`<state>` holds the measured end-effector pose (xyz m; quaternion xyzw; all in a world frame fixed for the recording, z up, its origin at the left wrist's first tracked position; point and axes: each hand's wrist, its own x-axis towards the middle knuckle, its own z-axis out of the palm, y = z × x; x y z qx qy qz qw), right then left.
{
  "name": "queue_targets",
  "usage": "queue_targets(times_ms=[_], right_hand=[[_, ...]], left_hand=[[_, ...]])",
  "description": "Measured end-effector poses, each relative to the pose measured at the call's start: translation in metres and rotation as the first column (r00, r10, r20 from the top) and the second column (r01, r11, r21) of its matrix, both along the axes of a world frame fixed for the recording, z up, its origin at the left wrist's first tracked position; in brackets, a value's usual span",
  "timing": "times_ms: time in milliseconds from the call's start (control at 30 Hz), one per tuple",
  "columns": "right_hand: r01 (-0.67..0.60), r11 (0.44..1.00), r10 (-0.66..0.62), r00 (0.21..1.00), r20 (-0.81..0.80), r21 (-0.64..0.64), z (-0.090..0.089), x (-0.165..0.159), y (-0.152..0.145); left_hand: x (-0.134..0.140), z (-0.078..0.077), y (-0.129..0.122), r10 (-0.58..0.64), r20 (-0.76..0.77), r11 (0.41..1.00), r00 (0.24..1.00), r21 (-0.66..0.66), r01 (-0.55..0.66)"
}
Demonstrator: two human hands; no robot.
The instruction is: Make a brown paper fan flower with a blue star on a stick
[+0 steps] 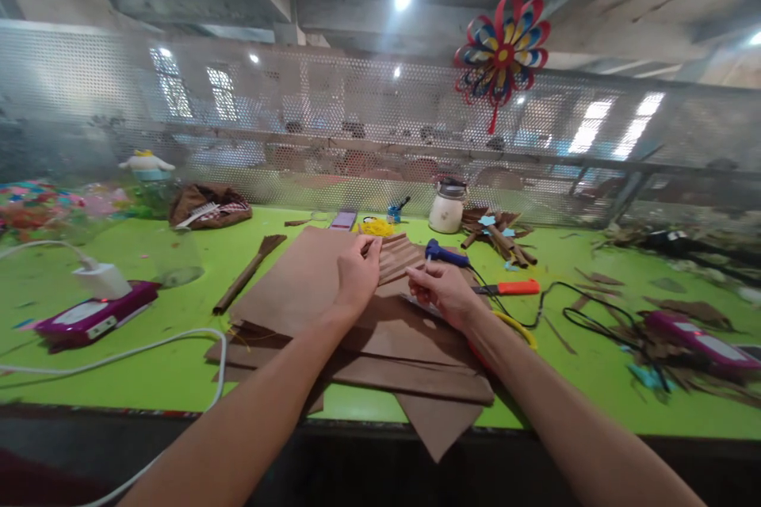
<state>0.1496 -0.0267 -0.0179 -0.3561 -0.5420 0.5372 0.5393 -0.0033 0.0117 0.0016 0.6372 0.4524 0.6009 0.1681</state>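
My left hand [358,276] is closed, with thumb and fingertips pinching the left edge of a pleated strip of brown paper [399,255]. Close to the strip's lower right corner, my right hand [443,291] has its fingers pressed together; whether they grip the corner or something small is hidden. Beneath both hands lies a stack of brown paper sheets [291,285], its lower sheets fanned toward the table's front edge. A blue glue gun [445,254] rests just behind my right hand. An orange-handled tool [517,287] lies to the right, partly covered by that hand.
On the green table [333,400] are a rolled brown paper piece [246,276], yellow string [378,227], a white jar [447,210] and a phone [343,220]. Purple power strips [98,317] with trailing cables sit on both sides. A perforated metal screen [357,111] stands behind.
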Motion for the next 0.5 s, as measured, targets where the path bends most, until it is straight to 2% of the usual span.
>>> queue_targets(times_ms=[133, 200, 233, 267, 300, 367, 433, 500], right_hand=[[0.102, 0.995, -0.100, 0.991, 0.089, -0.013, 0.015, 0.013, 0.002], [0.117, 0.993, -0.118, 0.970, 0.212, 0.019, 0.026, 0.026, 0.001], [0.103, 0.993, -0.114, 0.939, 0.325, 0.052, 0.031, 0.034, -0.002], [0.075, 0.993, -0.112, 0.870, 0.480, 0.096, 0.035, 0.044, -0.006], [0.056, 0.989, -0.132, 0.756, 0.641, 0.138, 0.037, 0.054, -0.011], [-0.002, 0.976, -0.193, 0.450, 0.872, 0.217, 0.039, 0.074, -0.025], [-0.054, 0.982, -0.163, 0.239, 0.957, 0.181, 0.036, 0.090, -0.042], [-0.122, 0.990, -0.054, 0.122, 0.991, 0.069, 0.031, 0.097, -0.058]], left_hand=[[-0.006, 0.000, 0.005, 0.040, 0.024, 0.999, 0.999, -0.019, -0.040], [-0.009, 0.000, 0.008, 0.058, 0.059, 0.998, 0.997, -0.032, -0.056], [-0.011, 0.001, 0.010, 0.063, 0.082, 0.998, 0.995, -0.037, -0.060], [-0.012, 0.001, 0.011, 0.068, 0.108, 0.997, 0.992, -0.040, -0.064], [-0.014, 0.002, 0.012, 0.075, 0.133, 0.997, 0.988, -0.041, -0.070], [-0.016, 0.004, 0.014, 0.092, 0.174, 0.995, 0.981, -0.039, -0.086], [-0.018, 0.006, 0.015, 0.109, 0.204, 0.994, 0.973, -0.037, -0.103], [-0.019, 0.008, 0.016, 0.113, 0.220, 0.994, 0.969, -0.026, -0.110]])
